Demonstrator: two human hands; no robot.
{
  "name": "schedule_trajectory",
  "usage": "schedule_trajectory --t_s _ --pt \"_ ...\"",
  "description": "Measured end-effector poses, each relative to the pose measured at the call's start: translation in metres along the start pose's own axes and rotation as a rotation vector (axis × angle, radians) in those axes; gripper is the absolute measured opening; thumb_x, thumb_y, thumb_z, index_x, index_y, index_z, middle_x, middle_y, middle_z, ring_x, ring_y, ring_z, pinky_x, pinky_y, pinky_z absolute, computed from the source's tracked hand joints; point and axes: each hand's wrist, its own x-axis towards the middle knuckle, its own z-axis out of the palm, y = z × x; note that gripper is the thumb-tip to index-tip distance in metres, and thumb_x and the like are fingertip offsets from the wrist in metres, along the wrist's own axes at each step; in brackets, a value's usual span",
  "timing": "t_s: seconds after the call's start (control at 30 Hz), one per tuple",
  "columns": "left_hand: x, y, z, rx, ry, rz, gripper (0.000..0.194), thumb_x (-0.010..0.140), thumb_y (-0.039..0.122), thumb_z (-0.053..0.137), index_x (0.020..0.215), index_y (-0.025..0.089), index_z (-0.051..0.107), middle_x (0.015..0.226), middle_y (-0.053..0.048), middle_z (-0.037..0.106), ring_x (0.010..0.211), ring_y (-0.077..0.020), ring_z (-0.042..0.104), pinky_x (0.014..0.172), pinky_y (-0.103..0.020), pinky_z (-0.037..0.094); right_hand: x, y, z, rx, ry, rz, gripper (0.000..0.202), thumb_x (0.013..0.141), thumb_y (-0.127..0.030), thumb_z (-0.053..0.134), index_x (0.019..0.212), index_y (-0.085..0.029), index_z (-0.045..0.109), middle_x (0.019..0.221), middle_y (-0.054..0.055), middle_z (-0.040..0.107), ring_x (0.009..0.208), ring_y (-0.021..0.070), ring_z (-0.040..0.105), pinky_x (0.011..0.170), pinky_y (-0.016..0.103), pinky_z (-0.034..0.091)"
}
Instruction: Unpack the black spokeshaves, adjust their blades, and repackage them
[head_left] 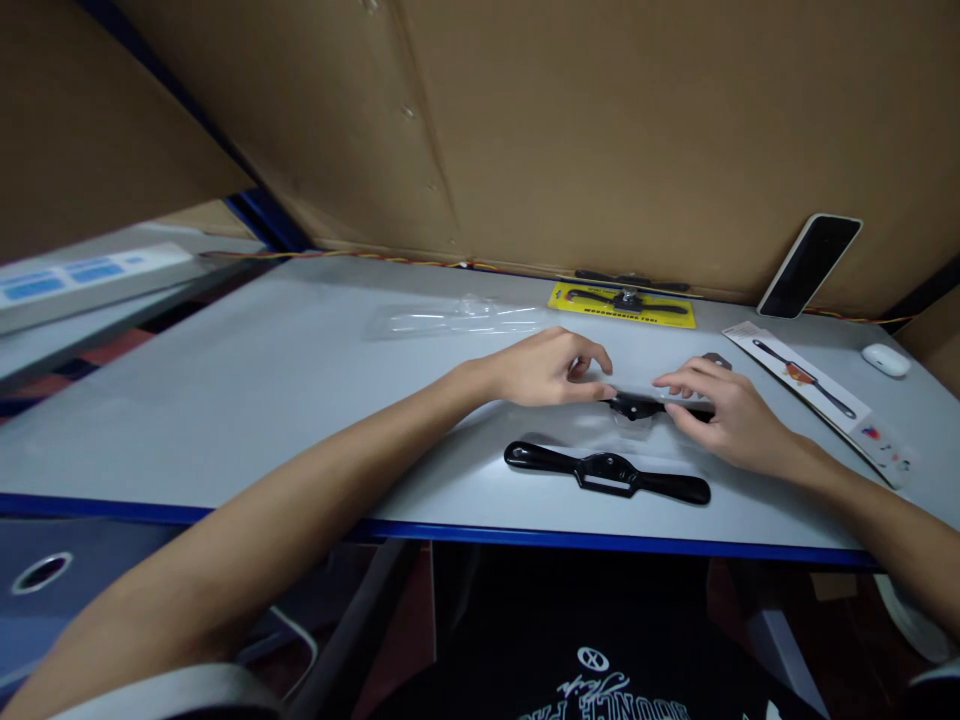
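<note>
A black spokeshave lies on the table between my two hands, with clear plastic under or around its middle. My left hand is at its left end, thumb tip against or just beside it, index finger curved and apart from the thumb. On the other side, my right hand has its fingers above and thumb below the right handle, which they partly hide. Nearer to me lies a second black spokeshave body, with a slot in its middle and a hole in its left handle. Neither hand touches it.
Toward the back are a clear plastic blister shell and a yellow tool card. A white printed package lies at right, near a white earbud case. A phone leans on the cardboard wall. A blue edge borders the table.
</note>
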Motion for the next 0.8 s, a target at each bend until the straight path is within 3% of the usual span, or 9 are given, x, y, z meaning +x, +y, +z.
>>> schedule_trajectory --t_s 0.27,0.37,0.5,0.57,0.63,0.73,0.8 --pt "0.0 -0.001 0.002 0.128 0.018 -0.003 0.058 0.091 0.061 0.054 0.118 0.015 0.076 0.089 -0.01 0.073 0.074 -0.0212 0.062 0.069 -0.032 0.041 0.002 0.008 0.001 -0.03 -0.003 -0.025 0.022 0.097 -0.023 0.057 0.111 -0.021 0.074 0.102 0.009 0.072 0.085 0.0212 0.068 0.076 0.037 0.053" --pt "0.0 -0.003 0.004 0.165 0.04 0.013 0.058 0.092 0.061 0.051 0.119 0.016 0.075 0.099 -0.011 0.075 0.079 -0.0227 0.064 0.069 -0.032 0.042 0.004 0.011 -0.004 -0.122 0.039 -0.009 0.019 0.096 -0.026 0.057 0.104 -0.022 0.074 0.094 0.007 0.074 0.081 0.0217 0.067 0.079 0.04 0.049" --pt "0.0 -0.006 0.006 0.184 0.038 0.017 0.058 0.094 0.06 0.047 0.119 0.015 0.075 0.103 -0.012 0.075 0.08 -0.0232 0.064 0.069 -0.033 0.043 0.008 0.028 -0.024 -0.315 0.173 0.176 0.015 0.092 -0.032 0.059 0.087 -0.025 0.072 0.06 -0.002 0.063 0.056 0.017 0.056 0.083 0.043 0.043" --pt "0.001 -0.008 0.007 0.187 0.036 0.026 0.057 0.095 0.058 0.046 0.119 0.015 0.075 0.102 -0.012 0.076 0.08 -0.023 0.065 0.07 -0.034 0.043 0.009 0.045 -0.037 -0.377 0.175 0.299 0.018 0.09 -0.035 0.059 0.085 -0.023 0.072 0.055 -0.002 0.058 0.053 0.0178 0.053 0.076 0.04 0.044" --pt "0.001 -0.009 0.008 0.193 0.031 0.036 0.056 0.096 0.057 0.045 0.118 0.015 0.075 0.102 -0.012 0.076 0.08 -0.0229 0.065 0.07 -0.034 0.044 0.009 0.064 -0.049 -0.435 0.111 0.438 0.023 0.088 -0.038 0.059 0.089 -0.021 0.074 0.063 0.003 0.064 0.058 0.0208 0.057 0.068 0.038 0.043" --pt "0.0 -0.011 0.009 0.205 0.022 0.046 0.055 0.097 0.057 0.043 0.117 0.016 0.075 0.103 -0.012 0.076 0.081 -0.0231 0.066 0.07 -0.034 0.044 0.004 0.093 -0.062 -0.605 -0.04 0.506 0.028 0.087 -0.042 0.058 0.088 -0.018 0.073 0.096 0.015 0.074 0.082 0.0287 0.066 0.072 0.04 0.046" --pt "0.0 -0.012 0.009 0.213 0.013 0.051 0.055 0.098 0.056 0.041 0.116 0.017 0.075 0.103 -0.012 0.076 0.081 -0.0232 0.066 0.071 -0.034 0.044 0.0 0.108 -0.067 -0.648 -0.166 0.585 0.037 0.085 -0.048 0.062 0.102 -0.017 0.073 0.112 0.019 0.073 0.093 0.0336 0.068 0.075 0.043 0.049"
